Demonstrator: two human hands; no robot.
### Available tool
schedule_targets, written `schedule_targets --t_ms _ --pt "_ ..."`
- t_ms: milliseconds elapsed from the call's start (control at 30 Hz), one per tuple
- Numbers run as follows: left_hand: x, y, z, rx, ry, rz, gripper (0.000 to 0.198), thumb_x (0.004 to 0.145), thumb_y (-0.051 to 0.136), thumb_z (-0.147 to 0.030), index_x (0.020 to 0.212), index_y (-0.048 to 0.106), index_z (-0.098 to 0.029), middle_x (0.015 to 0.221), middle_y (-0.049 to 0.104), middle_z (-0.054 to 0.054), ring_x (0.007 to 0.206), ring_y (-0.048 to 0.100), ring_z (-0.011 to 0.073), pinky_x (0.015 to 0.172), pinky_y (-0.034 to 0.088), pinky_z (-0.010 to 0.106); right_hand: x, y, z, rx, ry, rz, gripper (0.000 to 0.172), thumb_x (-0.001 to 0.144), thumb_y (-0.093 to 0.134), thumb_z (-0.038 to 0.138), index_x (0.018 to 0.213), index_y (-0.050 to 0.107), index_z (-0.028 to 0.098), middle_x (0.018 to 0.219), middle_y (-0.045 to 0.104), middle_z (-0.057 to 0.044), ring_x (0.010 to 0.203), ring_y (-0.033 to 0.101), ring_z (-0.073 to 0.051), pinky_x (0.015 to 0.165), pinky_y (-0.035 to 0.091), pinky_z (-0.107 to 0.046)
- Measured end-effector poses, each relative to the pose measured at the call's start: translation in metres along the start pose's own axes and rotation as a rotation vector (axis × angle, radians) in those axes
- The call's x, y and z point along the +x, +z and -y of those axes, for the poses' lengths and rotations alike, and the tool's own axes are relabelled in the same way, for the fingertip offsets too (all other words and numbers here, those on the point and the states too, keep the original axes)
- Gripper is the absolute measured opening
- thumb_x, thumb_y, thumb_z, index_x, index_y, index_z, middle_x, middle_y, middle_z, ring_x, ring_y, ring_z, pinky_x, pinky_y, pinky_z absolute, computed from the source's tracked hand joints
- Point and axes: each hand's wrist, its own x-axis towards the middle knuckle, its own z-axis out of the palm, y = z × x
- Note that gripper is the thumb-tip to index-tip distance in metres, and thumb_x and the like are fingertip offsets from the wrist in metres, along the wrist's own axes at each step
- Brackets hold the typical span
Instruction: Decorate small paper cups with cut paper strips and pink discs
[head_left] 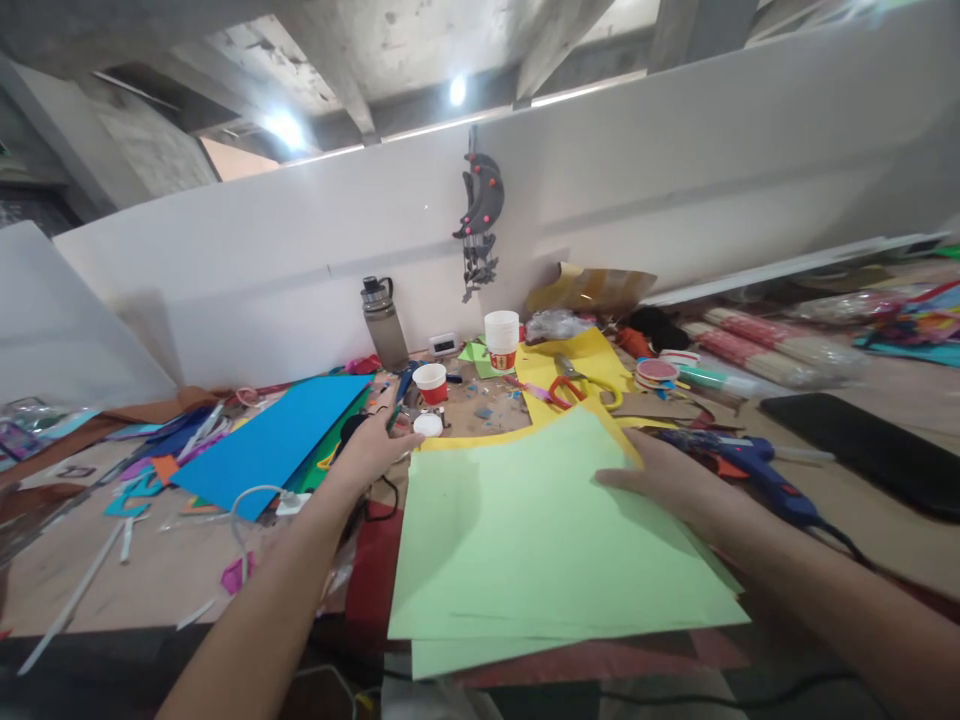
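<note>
Light green sheets (540, 540) lie in a loose stack at the table's front edge, with a yellow sheet showing along their far side. My right hand (649, 470) holds the stack at its far right, thumb on top and the other fingers hidden beneath. Left of the stack, my left hand (379, 440) has its thumb and fingers spread apart, near a white round lid (428, 426) and a red-and-white paper cup (430, 384). Nothing shows between those fingers.
Blue card (277, 430) lies to the left. Behind stand a bottle (385, 330) and stacked paper cups (502, 335). Scissors (592, 385) rest on yellow paper. A blue glue gun (757, 470) and a black flat case (862, 450) lie right.
</note>
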Motion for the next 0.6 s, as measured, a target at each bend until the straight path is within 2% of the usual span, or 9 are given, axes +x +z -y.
schedule_targets --t_ms 67,133,267,333,467,600 --pt "-0.001 0.004 -0.006 0.091 0.082 -0.011 0.042 0.066 0.07 -0.044 0.096 0.064 -0.016 0.089 0.069 0.006 0.08 0.063 0.0203 0.072 0.047 0.03 -0.006 -0.001 0.003 0.137 0.066 0.04 0.052 0.068 0.073 0.029 0.116 0.055 0.019 0.089 0.073 -0.009 0.063 0.069 -0.023 0.052 0.055 -0.032" --pt "-0.003 0.006 -0.018 0.157 0.154 -0.035 0.036 0.07 0.066 -0.044 0.092 0.065 -0.016 0.091 0.069 0.007 0.082 0.062 0.0207 0.076 0.046 0.031 -0.012 -0.009 0.012 0.299 0.089 0.132 0.059 0.069 0.072 0.031 0.123 0.051 0.021 0.092 0.074 -0.009 0.064 0.069 -0.024 0.054 0.057 -0.035" --pt "-0.007 0.009 -0.04 0.224 0.244 -0.048 0.032 0.074 0.06 -0.048 0.082 0.068 -0.018 0.087 0.07 0.006 0.084 0.061 0.0223 0.078 0.045 0.033 -0.021 -0.027 0.028 0.488 0.05 0.243 0.069 0.066 0.073 0.024 0.13 0.047 0.026 0.097 0.074 -0.008 0.066 0.071 -0.024 0.059 0.058 -0.036" --pt "-0.007 0.009 -0.047 0.205 0.272 -0.007 0.034 0.075 0.059 -0.05 0.084 0.069 -0.019 0.086 0.071 0.005 0.084 0.061 0.0218 0.078 0.045 0.032 -0.024 -0.03 0.033 0.509 0.032 0.222 0.068 0.067 0.072 0.022 0.13 0.048 0.026 0.099 0.073 -0.009 0.067 0.071 -0.024 0.06 0.059 -0.035" --pt "-0.002 0.015 -0.055 0.212 0.338 0.074 0.04 0.076 0.057 -0.054 0.091 0.07 -0.019 0.088 0.071 0.004 0.082 0.062 0.0208 0.075 0.044 0.03 -0.027 -0.021 0.036 0.412 0.097 0.112 0.072 0.066 0.076 0.022 0.132 0.045 0.024 0.094 0.074 -0.009 0.062 0.07 -0.023 0.058 0.059 -0.034" --pt "0.001 0.024 -0.058 0.334 0.359 0.118 0.036 0.077 0.057 -0.05 0.086 0.07 -0.018 0.08 0.07 0.004 0.073 0.06 0.0191 0.065 0.042 0.027 -0.025 -0.014 0.017 0.312 0.166 0.143 0.07 0.069 0.074 0.028 0.132 0.045 0.025 0.093 0.074 -0.009 0.064 0.07 -0.024 0.057 0.059 -0.037"
